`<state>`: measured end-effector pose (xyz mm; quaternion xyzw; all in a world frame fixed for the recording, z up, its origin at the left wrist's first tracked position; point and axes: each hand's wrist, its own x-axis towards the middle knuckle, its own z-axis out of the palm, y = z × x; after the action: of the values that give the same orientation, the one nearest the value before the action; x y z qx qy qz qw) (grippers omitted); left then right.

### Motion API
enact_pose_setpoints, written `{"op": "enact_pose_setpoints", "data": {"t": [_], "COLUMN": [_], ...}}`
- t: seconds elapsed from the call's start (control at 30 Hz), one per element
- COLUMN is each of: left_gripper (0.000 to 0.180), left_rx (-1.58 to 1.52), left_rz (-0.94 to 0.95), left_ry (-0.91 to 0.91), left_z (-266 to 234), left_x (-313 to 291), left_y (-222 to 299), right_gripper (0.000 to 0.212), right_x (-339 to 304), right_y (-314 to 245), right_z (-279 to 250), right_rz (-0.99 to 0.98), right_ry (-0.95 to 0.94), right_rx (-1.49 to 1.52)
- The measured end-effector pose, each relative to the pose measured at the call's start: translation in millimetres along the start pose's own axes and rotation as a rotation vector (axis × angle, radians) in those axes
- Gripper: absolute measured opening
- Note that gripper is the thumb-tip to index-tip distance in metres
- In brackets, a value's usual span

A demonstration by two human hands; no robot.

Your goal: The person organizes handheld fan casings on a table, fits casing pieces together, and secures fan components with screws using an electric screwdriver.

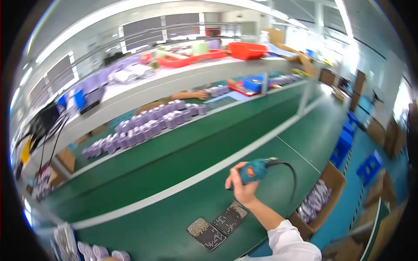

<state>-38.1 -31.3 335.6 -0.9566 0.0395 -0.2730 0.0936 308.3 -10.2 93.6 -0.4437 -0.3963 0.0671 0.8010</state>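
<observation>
My right hand (241,186) is wrapped round the teal body of a corded electric screwdriver (254,170), raised above the green bench. A black cord loops from its right end down beside my forearm; its working tip is hidden. Just below the hand, two dark gridded trays (210,240) lie side by side on the bench, partly filled with small metal pieces, apparently screws. Lilac rounded parts (100,251) stand at the lower left edge, next to a clear bag or box of metallic pieces (65,241). My left hand does not show.
Beyond a pale rail runs a green conveyor (174,154), with rows of lilac parts (150,126) along its far side. A co-worker's hand (198,95) reaches in there. On the right stands a cardboard box (333,182) of wrapped lilac parts, near blue crates (342,145).
</observation>
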Motion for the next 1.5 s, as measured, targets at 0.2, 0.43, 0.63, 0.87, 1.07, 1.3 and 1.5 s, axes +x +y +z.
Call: {"op": "enact_pose_setpoints", "data": {"t": [0.2, 0.43, 0.63, 0.87, 1.07, 1.3, 1.5], "left_gripper": [0.026, 0.031, 0.028, 0.031, 0.025, 0.042, 0.057], "left_rx": [0.148, -0.086, -0.011, 0.15, 0.358, 0.486, 0.363], "left_rz": [-0.987, -1.511, -1.537, -1.625, -1.636, -1.791, -1.862], "left_ry": [0.429, 0.574, 0.677, 0.562, 0.416, 0.195, 0.005], "left_z": [96.7, 123.7, 151.0, 160.6, 164.6, 182.9, 210.2], "left_x": [-106.5, -216.8, -282.2, -289.2, -293.3, -309.3, -329.0], "left_y": [-27.8, -12.7, 4.7, 11.9, 29.7, 47.8, 60.3], "right_gripper": [0.021, 0.023, 0.024, 0.028, 0.025, 0.022, 0.022], "right_x": [-18.2, -30.2, -33.9, -35.4, -38.7, -35.7, -40.6], "right_y": [17.7, 32.8, 51.4, 58.0, 28.8, 62.6, 50.4], "right_z": [-36.7, -19.3, 2.5, -46.2, -10.1, -40.0, -43.8], "right_rz": [0.056, 0.124, 0.237, 0.253, 0.082, 0.15, 0.122], "right_ry": [0.127, 0.24, 0.168, 0.206, 0.141, 0.03, 0.115], "right_rx": [-0.386, -0.443, -0.447, -0.466, -0.544, -0.464, -0.497]}}
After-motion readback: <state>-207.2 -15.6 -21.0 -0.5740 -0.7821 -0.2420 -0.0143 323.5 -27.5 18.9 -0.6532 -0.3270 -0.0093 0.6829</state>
